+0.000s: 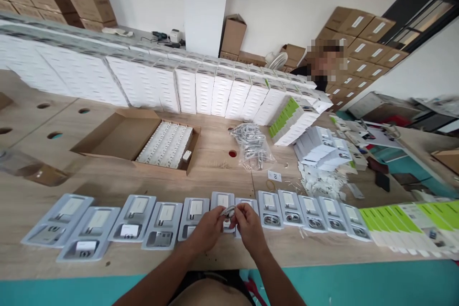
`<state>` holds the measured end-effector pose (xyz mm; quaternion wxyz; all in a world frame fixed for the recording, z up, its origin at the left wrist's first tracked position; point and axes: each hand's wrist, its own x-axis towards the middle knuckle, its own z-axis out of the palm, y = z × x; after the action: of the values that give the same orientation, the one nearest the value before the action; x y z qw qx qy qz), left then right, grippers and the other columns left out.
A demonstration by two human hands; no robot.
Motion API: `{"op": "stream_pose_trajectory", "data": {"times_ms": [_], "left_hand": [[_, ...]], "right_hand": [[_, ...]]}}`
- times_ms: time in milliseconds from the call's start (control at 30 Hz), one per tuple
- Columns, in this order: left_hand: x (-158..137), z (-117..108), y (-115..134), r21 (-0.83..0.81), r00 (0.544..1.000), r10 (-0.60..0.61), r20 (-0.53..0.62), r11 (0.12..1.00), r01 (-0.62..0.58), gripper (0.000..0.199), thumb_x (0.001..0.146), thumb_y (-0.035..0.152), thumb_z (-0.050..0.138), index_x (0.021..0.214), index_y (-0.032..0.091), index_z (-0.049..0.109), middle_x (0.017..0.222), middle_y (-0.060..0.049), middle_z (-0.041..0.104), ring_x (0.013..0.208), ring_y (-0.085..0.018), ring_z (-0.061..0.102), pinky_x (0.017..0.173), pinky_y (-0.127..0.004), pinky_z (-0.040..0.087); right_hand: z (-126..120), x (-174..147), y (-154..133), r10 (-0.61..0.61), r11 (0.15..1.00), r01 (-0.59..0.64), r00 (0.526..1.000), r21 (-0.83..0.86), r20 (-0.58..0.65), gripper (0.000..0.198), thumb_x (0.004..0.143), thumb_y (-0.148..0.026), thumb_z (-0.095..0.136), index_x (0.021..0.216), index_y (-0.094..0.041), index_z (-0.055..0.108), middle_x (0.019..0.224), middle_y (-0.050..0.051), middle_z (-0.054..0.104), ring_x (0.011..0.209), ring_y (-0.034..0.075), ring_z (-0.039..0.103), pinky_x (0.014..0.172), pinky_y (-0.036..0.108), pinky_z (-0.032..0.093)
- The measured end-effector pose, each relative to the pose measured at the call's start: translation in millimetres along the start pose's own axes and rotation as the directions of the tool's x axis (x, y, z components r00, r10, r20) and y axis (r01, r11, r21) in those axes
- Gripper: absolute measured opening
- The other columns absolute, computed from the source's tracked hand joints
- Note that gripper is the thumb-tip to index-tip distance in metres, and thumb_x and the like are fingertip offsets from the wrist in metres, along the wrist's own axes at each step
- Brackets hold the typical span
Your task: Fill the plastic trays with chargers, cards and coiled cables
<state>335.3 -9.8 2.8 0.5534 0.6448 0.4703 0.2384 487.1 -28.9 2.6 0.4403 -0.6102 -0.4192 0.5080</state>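
Observation:
Between my two hands is a small coiled cable [228,211], held just above the row of trays. My left hand [209,229] is closed on its left side. On the other side my right hand [248,227] pinches it. Under and around the hands lie grey plastic trays [167,215], each with a white rectangular device in its upper compartment. Trays to the right also hold a coiled cable [271,220] in the lower compartment. Some at the left show a printed card or small box [129,230] there instead. My hands partly cover the middle trays.
Behind the trays are an open carton [114,136] of white adapters and a plastic bag of cables [253,146]. Stacked white boxes [143,81] form a long wall. Green-and-white boxes [390,222] line the right front edge. A person [324,64] is beyond the stacks.

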Motion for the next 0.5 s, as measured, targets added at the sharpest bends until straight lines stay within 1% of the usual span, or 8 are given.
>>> {"op": "stream_pose_trajectory", "data": {"times_ms": [67,133,167,233,300,333,400,500], "left_hand": [[2,-3,-1,-0.121,0.999,-0.005,0.042,0.993,0.01,0.026,0.092,0.035,0.036,0.088,0.02,0.057,0.071,0.001,0.057,0.067,-0.014,0.053,0.064,-0.025,0.039],[4,-7,-2,-0.199,0.997,-0.016,0.079,0.98,0.032,0.027,0.092,0.038,0.037,0.089,0.019,0.056,0.07,0.002,0.055,0.065,-0.014,0.052,0.062,-0.025,0.039],[5,-8,-3,-0.216,0.995,-0.023,0.1,0.975,0.044,0.027,0.091,0.038,0.038,0.089,0.019,0.056,0.069,0.002,0.054,0.063,-0.013,0.05,0.06,-0.025,0.038],[7,-11,-5,-0.217,0.989,-0.039,0.143,0.974,0.07,0.027,0.09,0.039,0.039,0.086,0.018,0.055,0.065,0.003,0.053,0.057,-0.012,0.047,0.056,-0.024,0.036],[8,-12,-6,-0.188,0.986,-0.047,0.159,0.979,0.076,0.026,0.09,0.038,0.039,0.081,0.019,0.054,0.062,0.004,0.051,0.055,-0.012,0.046,0.055,-0.025,0.035],[9,-12,-6,-0.173,0.987,-0.044,0.156,0.982,0.071,0.026,0.09,0.038,0.039,0.08,0.019,0.053,0.061,0.004,0.051,0.055,-0.012,0.046,0.055,-0.025,0.035],[10,-12,-6,-0.172,0.99,-0.029,0.14,0.984,0.053,0.025,0.09,0.038,0.039,0.078,0.019,0.052,0.061,0.004,0.051,0.056,-0.013,0.047,0.056,-0.025,0.035],[10,-12,-3,-0.238,0.991,-0.012,0.137,0.97,0.044,0.022,0.088,0.036,0.04,0.08,0.019,0.052,0.066,0.003,0.054,0.059,-0.012,0.047,0.058,-0.024,0.036]], "right_hand": [[5,-4,4,0.058,0.99,-0.054,0.998,0.127,-0.027,0.03,0.085,-0.048,0.055,0.086,-0.019,0.051,0.065,-0.001,0.061,0.052,0.013,0.059,0.043,0.021,0.034],[9,-10,4,0.095,0.976,-0.081,0.994,0.202,-0.06,0.032,0.085,-0.05,0.056,0.087,-0.019,0.05,0.068,0.0,0.062,0.056,0.015,0.061,0.043,0.021,0.034],[11,-13,3,0.088,0.979,-0.07,0.992,0.189,-0.09,0.032,0.085,-0.05,0.056,0.088,-0.019,0.05,0.068,0.001,0.063,0.058,0.016,0.062,0.044,0.022,0.036],[13,-17,-1,0.01,0.998,0.0,0.988,0.07,-0.155,0.03,0.087,-0.049,0.054,0.089,-0.019,0.051,0.069,0.002,0.065,0.06,0.017,0.063,0.05,0.025,0.043],[14,-19,-5,-0.081,0.995,0.07,0.981,-0.065,-0.177,0.028,0.088,-0.047,0.053,0.09,-0.019,0.053,0.068,0.002,0.066,0.06,0.016,0.063,0.06,0.028,0.048],[13,-18,-7,-0.097,0.993,0.083,0.98,-0.087,-0.172,0.028,0.088,-0.047,0.054,0.09,-0.019,0.053,0.068,0.002,0.066,0.06,0.016,0.062,0.062,0.029,0.049],[11,-15,-8,-0.033,0.999,0.033,0.989,-0.004,-0.141,0.029,0.086,-0.048,0.056,0.089,-0.019,0.053,0.068,0.001,0.065,0.057,0.016,0.062,0.055,0.026,0.046],[8,-11,-6,0.144,0.964,-0.131,0.989,0.231,-0.037,0.035,0.079,-0.051,0.062,0.087,-0.019,0.051,0.068,0.0,0.062,0.052,0.014,0.059,0.041,0.02,0.03]]}}
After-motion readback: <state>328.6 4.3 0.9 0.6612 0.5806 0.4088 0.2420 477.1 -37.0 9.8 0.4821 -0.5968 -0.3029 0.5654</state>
